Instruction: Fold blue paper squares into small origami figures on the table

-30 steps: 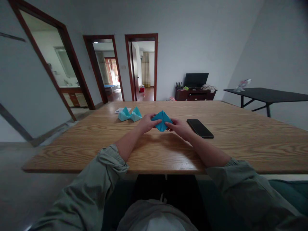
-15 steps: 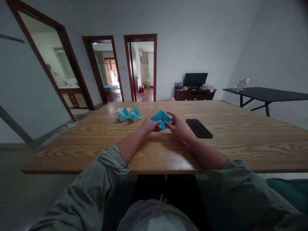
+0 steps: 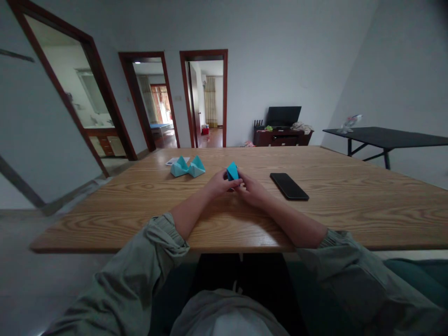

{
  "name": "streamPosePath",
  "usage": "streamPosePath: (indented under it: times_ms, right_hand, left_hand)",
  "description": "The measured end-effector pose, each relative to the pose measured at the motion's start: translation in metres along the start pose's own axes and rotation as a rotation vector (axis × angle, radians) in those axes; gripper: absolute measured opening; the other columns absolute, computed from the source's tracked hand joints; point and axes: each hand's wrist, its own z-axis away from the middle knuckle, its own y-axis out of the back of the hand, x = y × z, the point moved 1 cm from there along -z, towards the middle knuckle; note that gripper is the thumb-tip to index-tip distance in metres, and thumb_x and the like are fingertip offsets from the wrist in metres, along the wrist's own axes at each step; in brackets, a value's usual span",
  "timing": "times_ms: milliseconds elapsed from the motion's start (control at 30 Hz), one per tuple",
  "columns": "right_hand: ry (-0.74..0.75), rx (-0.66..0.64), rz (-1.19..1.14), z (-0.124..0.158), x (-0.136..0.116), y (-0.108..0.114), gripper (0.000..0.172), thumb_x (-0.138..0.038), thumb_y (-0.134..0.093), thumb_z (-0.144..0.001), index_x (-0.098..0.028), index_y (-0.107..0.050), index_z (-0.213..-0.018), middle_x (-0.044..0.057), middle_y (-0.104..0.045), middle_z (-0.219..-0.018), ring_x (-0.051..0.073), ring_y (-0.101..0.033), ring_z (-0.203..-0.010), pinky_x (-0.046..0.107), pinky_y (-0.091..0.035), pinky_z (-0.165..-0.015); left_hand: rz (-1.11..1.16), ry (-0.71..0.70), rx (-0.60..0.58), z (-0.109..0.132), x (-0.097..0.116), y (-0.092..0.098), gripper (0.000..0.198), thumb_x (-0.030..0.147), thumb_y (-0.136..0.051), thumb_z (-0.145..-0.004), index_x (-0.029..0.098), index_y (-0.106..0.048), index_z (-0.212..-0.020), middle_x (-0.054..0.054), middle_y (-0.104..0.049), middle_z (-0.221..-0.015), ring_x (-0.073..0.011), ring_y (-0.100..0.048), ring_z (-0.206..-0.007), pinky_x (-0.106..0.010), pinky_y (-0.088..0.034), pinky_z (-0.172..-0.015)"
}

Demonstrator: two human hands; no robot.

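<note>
A piece of folded blue origami paper [image 3: 232, 171] is held between my two hands, just above the wooden table [image 3: 147, 205]. My left hand [image 3: 220, 183] closes on its left side, with the thumb across the front. From the right, my right hand [image 3: 249, 187] grips the same paper, its thumb close to the left thumb. The paper looks narrow and pointed at the top; its lower part is hidden by my fingers. Left of my hands stands a light blue origami piece [image 3: 188, 169] with two raised peaks.
A black phone [image 3: 289, 186] lies on the table right of my hands. Behind the light blue origami is a small printed card [image 3: 171, 162]. Farther back are a black side table [image 3: 381, 135] and a low cabinet with a television [image 3: 284, 115].
The blue paper was spread wide between my hands and is now folded narrower. My right hand has moved left, closer to my left hand.
</note>
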Motion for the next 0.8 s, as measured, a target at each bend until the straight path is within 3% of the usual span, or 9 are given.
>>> streamPosePath:
  times_ms: [167,300,533,633,800]
  right_hand:
    - [-0.089,0.047,0.035,0.001,-0.005,0.003,0.040,-0.034,-0.045,-0.091,-0.019,-0.050,-0.128,0.011,-0.067,-0.109,0.023,-0.063,-0.092,0.035,-0.048,-0.081]
    - [-0.145,0.146,0.078,0.000,-0.009,0.005,0.044,-0.032,-0.046,-0.090,-0.020,-0.046,-0.132,0.010,-0.068,-0.105,0.022,-0.064,-0.084,0.033,-0.048,-0.076]
    - [-0.303,0.237,0.226,-0.003,-0.012,0.009,0.049,-0.040,-0.052,-0.086,-0.024,-0.045,-0.132,0.008,-0.070,-0.093,0.023,-0.065,-0.075,0.030,-0.045,-0.066]
    - [-0.357,0.248,0.313,-0.004,-0.012,0.010,0.049,-0.043,-0.051,-0.086,-0.022,-0.048,-0.130,0.010,-0.070,-0.090,0.024,-0.064,-0.073,0.030,-0.043,-0.065]
    - [-0.393,0.230,0.398,-0.005,-0.010,0.010,0.042,-0.034,-0.048,-0.087,-0.021,-0.051,-0.126,0.011,-0.070,-0.088,0.023,-0.063,-0.073,0.030,-0.042,-0.064]
  left_hand:
    - [-0.055,-0.011,0.000,0.001,0.002,0.000,0.055,0.044,-0.072,-0.071,0.016,-0.055,-0.116,-0.008,-0.065,-0.095,-0.0153,-0.064,-0.077,-0.026,-0.054,-0.064]
    - [-0.185,-0.027,0.160,0.002,0.005,-0.004,0.053,0.038,-0.061,-0.083,0.021,-0.045,-0.130,-0.007,-0.066,-0.097,-0.0131,-0.065,-0.066,-0.025,-0.053,-0.060]
    - [-0.753,-0.151,0.293,0.009,0.019,-0.013,0.062,0.023,-0.053,-0.085,0.030,-0.033,-0.144,-0.010,-0.061,-0.122,-0.0271,-0.062,-0.100,-0.038,-0.045,-0.090]
    - [-0.878,-0.099,0.278,0.012,0.020,-0.022,0.058,0.026,-0.049,-0.088,0.028,-0.034,-0.144,-0.013,-0.066,-0.110,-0.0310,-0.063,-0.097,-0.041,-0.042,-0.090]
    - [-0.897,-0.054,0.301,0.011,0.021,-0.031,0.054,0.030,-0.053,-0.085,0.025,-0.043,-0.138,-0.013,-0.068,-0.095,-0.0318,-0.062,-0.096,-0.040,-0.040,-0.089]
